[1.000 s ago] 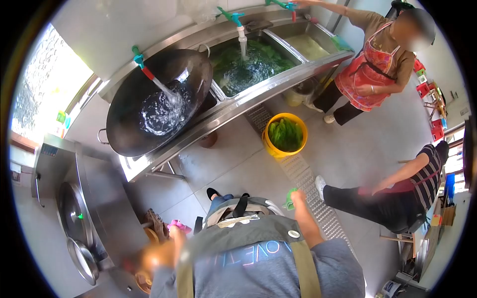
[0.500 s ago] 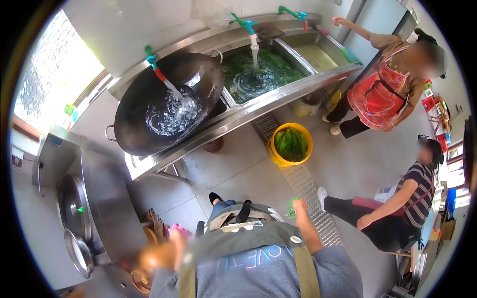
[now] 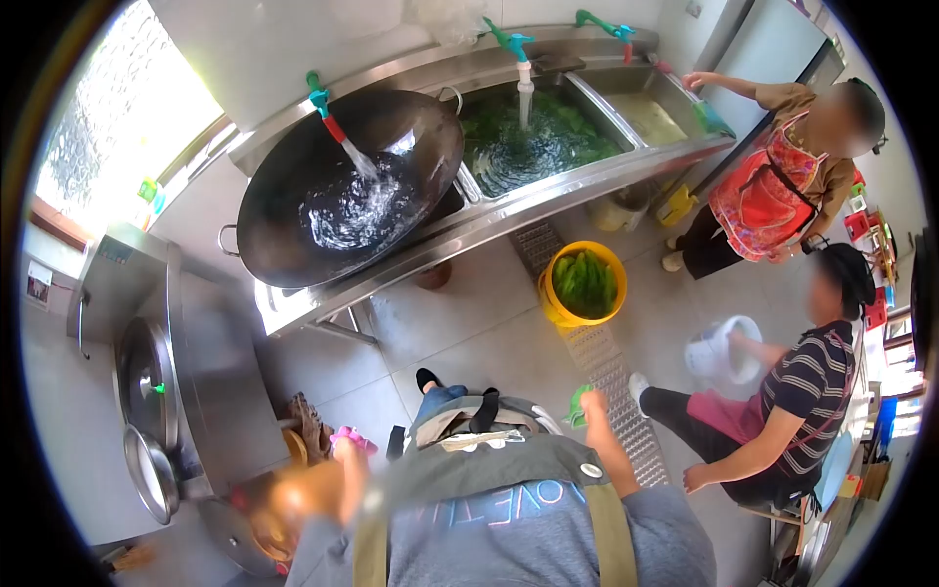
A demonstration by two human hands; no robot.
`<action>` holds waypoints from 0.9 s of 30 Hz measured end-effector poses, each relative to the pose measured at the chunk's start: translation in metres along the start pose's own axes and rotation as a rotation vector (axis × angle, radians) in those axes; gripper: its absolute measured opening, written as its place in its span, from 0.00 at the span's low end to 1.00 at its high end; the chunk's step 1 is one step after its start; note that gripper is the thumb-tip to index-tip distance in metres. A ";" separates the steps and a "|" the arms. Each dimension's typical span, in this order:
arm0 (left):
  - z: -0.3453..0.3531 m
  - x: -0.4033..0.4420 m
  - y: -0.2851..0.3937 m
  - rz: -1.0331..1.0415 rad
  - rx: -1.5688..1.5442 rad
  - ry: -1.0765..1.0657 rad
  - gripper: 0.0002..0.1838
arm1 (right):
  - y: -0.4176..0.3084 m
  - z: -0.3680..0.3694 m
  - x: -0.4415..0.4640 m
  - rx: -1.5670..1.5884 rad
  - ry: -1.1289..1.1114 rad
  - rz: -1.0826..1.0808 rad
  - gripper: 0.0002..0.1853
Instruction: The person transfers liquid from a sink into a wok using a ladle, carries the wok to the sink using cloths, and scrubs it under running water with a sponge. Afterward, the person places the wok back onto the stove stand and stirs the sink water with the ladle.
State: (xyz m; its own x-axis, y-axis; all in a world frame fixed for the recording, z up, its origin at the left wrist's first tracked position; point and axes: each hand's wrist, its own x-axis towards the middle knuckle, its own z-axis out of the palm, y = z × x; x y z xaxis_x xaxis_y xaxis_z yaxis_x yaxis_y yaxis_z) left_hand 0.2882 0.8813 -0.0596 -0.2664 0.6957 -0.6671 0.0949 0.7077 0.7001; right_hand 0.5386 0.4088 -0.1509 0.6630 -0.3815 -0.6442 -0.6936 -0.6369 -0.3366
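My left hand (image 3: 346, 452), low at the left of my body, is closed on a bright pink item (image 3: 356, 437) that looks like a bunched cloth or glove. At my right side, my right hand (image 3: 593, 402) is closed around a small green item (image 3: 577, 408), perhaps a cloth; its exact kind is unclear. A yellow bucket (image 3: 551, 310) full of green leafy vegetables (image 3: 584, 282) stands on the floor ahead of my right hand, apart from it.
Taps run into a large black wok (image 3: 269, 210) and a sink (image 3: 548, 183) of greens. A second sink (image 3: 636, 108) adjoins it. A person (image 3: 782, 186) in a red apron stands at right; a seated person (image 3: 782, 391) grips a white bucket (image 3: 706, 352). A metal drain grate (image 3: 614, 377) crosses the floor.
The seated person has swung the white bucket out from their side toward the middle of the floor. My view has shifted slightly; both my hands keep their holds.
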 end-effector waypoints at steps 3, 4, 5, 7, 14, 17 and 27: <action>-0.006 -0.015 0.006 -0.035 -0.084 0.006 0.05 | -0.010 -0.009 -0.014 -0.006 -0.014 0.006 0.18; -0.005 -0.021 0.008 -0.047 -0.107 0.001 0.04 | -0.020 -0.016 -0.025 -0.031 -0.009 0.017 0.19; -0.003 -0.024 0.010 -0.059 -0.129 -0.006 0.04 | -0.027 -0.018 -0.031 -0.054 -0.004 0.029 0.19; 0.000 -0.025 0.010 -0.075 -0.148 -0.035 0.04 | -0.033 -0.018 -0.032 -0.050 -0.029 0.038 0.19; -0.009 -0.041 0.014 -0.057 -0.125 -0.106 0.05 | -0.032 -0.014 -0.036 -0.025 -0.039 0.063 0.17; -0.007 -0.041 0.017 -0.032 -0.077 -0.093 0.06 | -0.026 -0.011 -0.035 -0.075 -0.051 0.030 0.17; -0.040 0.113 -0.046 -0.171 -0.284 -0.280 0.06 | -0.006 0.007 -0.018 0.107 0.016 0.073 0.17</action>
State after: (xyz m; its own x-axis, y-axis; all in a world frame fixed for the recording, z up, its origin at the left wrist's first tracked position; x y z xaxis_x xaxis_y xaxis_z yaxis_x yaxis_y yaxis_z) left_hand 0.2152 0.9223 -0.1575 0.0185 0.6057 -0.7955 -0.2063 0.7808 0.5897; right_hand 0.5282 0.4243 -0.1423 0.6132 -0.4359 -0.6587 -0.7659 -0.5322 -0.3608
